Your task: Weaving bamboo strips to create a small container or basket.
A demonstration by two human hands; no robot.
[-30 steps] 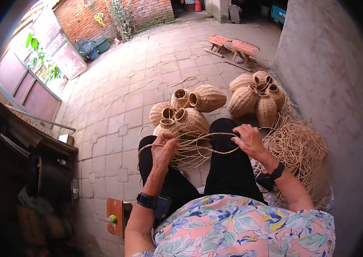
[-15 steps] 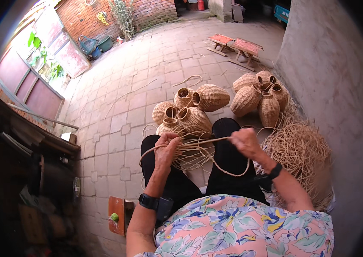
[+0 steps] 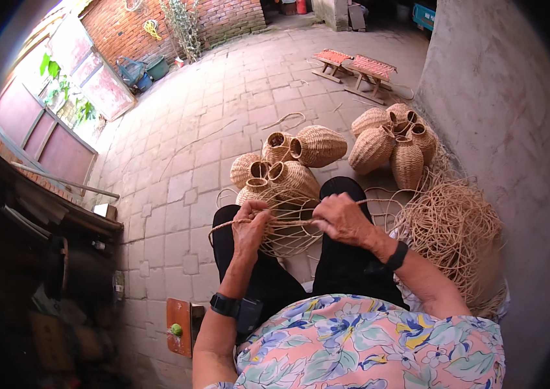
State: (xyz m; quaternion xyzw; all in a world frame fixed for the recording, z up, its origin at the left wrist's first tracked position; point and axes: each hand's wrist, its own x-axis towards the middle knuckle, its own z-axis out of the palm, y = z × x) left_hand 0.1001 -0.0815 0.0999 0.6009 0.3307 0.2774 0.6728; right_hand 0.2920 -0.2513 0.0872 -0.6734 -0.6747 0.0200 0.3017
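Left hand: narrow, pinching the near end of the spread; left hand [image 3: 249, 227] sits over the left knee, a thick cord tail [image 3: 225, 225] poking out on its outer side.
Right hand: fingers curled down over the strands' other side, by the right knee; right hand [image 3: 342, 220] looks closed on them, though its palm is hidden.
Cord strands: right between the two; the cord strands [image 3: 293, 224] run side to side, long axis from hand to hand, others fanning down between the knees. Both hands touch them, so neither is nearer.
Vase-shaped baskets: just beyond, necks facing several ways; the left hand is closer to this near group of baskets [image 3: 296, 180].
Cord heap: a big tangle, the cord heap [image 3: 453, 227], out past the right hand.
Change: right hand has swung inward since half a second ago; the loop drooping over the right thigh is gone, left hand barely shifted.
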